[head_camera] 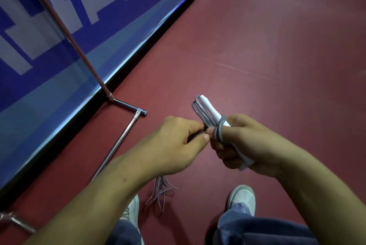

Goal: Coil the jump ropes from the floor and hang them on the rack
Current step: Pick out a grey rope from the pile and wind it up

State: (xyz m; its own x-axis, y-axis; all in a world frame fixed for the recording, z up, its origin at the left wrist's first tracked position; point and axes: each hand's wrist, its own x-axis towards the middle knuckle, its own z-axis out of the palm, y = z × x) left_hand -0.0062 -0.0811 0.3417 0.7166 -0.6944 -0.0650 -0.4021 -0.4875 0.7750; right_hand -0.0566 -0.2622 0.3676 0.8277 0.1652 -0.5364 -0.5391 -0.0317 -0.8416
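Note:
A grey jump rope (202,113) with white handles (213,112) is folded into a bundle, a turn of cord wrapped round its middle. My right hand (245,141) grips the bundle round the handles, and the wrap crosses its forefinger. My left hand (178,143) pinches the cord just left of the wrap, between thumb and forefinger. The rope's loose loops (161,193) hang below my hands, down toward the floor between my shoes. The chrome rack (87,62) stands to the left, its upright pole slanting up and its foot bar (118,141) on the floor.
Red sports floor (257,46) spreads to the right and ahead. A blue and white banner wall (49,32) with a dark base strip runs along the left behind the rack. My white shoes (242,197) and jeans are at the bottom.

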